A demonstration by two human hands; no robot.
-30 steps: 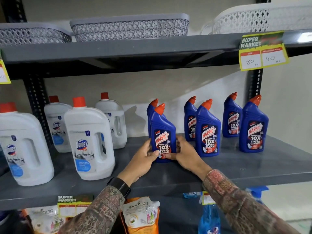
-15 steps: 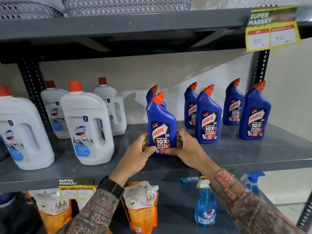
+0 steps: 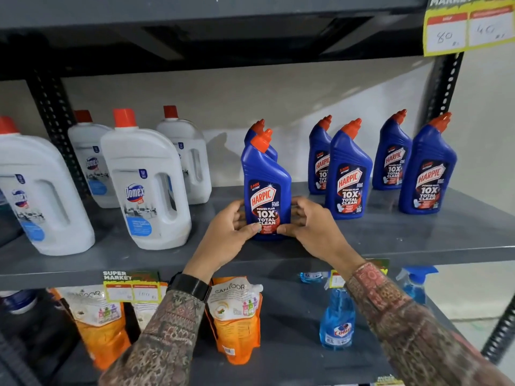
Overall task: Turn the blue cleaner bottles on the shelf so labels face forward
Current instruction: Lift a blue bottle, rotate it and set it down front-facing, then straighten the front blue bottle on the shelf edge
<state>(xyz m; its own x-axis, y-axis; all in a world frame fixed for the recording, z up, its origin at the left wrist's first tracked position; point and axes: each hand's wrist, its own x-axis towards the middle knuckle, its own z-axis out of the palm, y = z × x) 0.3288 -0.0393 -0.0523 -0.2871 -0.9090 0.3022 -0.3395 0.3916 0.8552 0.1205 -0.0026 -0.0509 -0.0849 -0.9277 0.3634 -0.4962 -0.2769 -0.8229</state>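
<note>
Several blue cleaner bottles with orange caps stand on the grey shelf (image 3: 390, 240). The front left bottle (image 3: 264, 188) stands upright with its label facing me. My left hand (image 3: 227, 238) holds its lower left side and my right hand (image 3: 312, 229) holds its lower right side, thumbs on the label. Another blue bottle (image 3: 257, 132) stands right behind it, mostly hidden. The front middle bottle (image 3: 348, 176) and the front right bottle (image 3: 427, 174) show their labels. Two more (image 3: 319, 157) (image 3: 393, 157) stand behind those, labels turned slightly right.
White jugs with orange caps (image 3: 145, 188) fill the shelf's left half. Below hang orange refill pouches (image 3: 237, 316) and blue spray bottles (image 3: 337, 316). A yellow price tag (image 3: 468, 29) hangs from the upper shelf. Black perforated posts (image 3: 443, 87) stand at the back.
The view has tilted downward, so the shelf appears higher in frame. Both hands stay on the front left bottle, whose label now faces squarely forward.
</note>
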